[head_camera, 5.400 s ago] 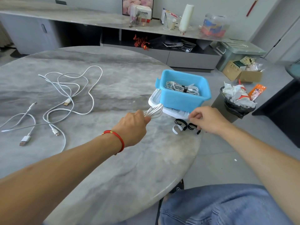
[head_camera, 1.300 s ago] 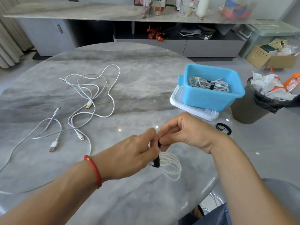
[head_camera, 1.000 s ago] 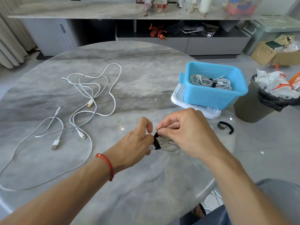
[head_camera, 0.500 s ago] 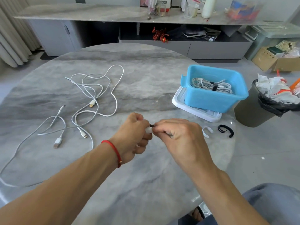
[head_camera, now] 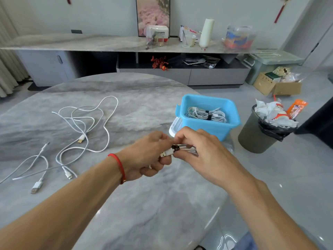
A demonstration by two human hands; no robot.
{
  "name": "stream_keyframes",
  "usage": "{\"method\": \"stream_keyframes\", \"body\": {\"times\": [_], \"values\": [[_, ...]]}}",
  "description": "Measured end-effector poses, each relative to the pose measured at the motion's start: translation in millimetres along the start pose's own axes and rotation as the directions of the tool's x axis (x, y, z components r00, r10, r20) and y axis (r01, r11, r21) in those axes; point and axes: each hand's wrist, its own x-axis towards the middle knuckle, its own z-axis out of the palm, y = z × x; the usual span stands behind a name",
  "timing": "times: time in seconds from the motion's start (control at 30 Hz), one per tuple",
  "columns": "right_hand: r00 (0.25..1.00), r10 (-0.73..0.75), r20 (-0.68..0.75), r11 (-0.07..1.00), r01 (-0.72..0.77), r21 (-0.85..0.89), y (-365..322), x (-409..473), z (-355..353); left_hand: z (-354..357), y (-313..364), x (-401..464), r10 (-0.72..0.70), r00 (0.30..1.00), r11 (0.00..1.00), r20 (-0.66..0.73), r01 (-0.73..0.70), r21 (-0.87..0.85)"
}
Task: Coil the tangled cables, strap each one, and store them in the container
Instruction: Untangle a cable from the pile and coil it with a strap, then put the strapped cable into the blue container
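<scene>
While both hands meet above the near right part of the table point(head_camera: 144, 91), they work on one coiled cable point(head_camera: 189, 150) between them. The left hand point(head_camera: 146, 156) has its fingers curled round the coil's end, where a white plug point(head_camera: 166, 152) sticks out between thumb and fingers. The right hand point(head_camera: 203, 154) pinches the coil from the other side, thumb and forefinger closed on it right at a black strap point(head_camera: 175, 147) that shows in the gap between the two hands; whether the strap is fastened I cannot tell. Most of the coil is hidden under the right hand. A red cord point(head_camera: 118, 165) circles the left wrist.

A blue bin point(head_camera: 207, 127) stands at the table's right edge, just beyond the hands, resting on a white lid point(head_camera: 174, 126). Inside it lies a strapped coil point(head_camera: 205, 114), grey-white with a dark band round its middle.

Toward the left edge, loose cables point(head_camera: 86, 123) sprawl in tangled loops, their plugs lying apart on the stone; one flat plug point(head_camera: 37, 186) sits nearest the near left edge.

Off the table to the right, a trash can point(head_camera: 255, 138) stands on the floor, stuffed with crumpled paper. A long sideboard point(head_camera: 108, 42) runs along the far wall.
</scene>
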Motion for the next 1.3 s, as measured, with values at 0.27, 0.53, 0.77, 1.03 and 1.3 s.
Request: {"method": "stream_keyframes", "body": {"times": [0.27,0.53,0.77,1.03,1.3], "values": [[0.962,0.088,-0.257,0.956,-0.154,-0.249,56.6,35.6,-71.2,28.7,80.5,78.2,0.387,0.918,0.839,-0.087,-0.312,0.446],[0.943,0.254,-0.217,0.938,-0.294,-0.183,123.0,71.5,-74.2,32.8,91.3,154.8,0.611,0.792,0.459,-0.011,-0.343,0.82],[0.946,0.293,-0.14,0.917,-0.319,-0.239,126.4,63.2,-77.4,17.7,84.9,161.2,0.629,0.77,0.288,0.108,-0.359,0.888],[0.906,0.422,-0.007,0.8,-0.376,-0.467,106.8,66.2,-68.0,33.5,90.9,164.7,0.382,0.916,0.257,0.12,-0.23,0.939],[0.929,0.24,-0.282,0.861,-0.338,-0.38,74.3,63.5,-58.0,21.5,54.8,109.1,0.79,0.612,0.226,0.029,-0.336,0.914]]}}
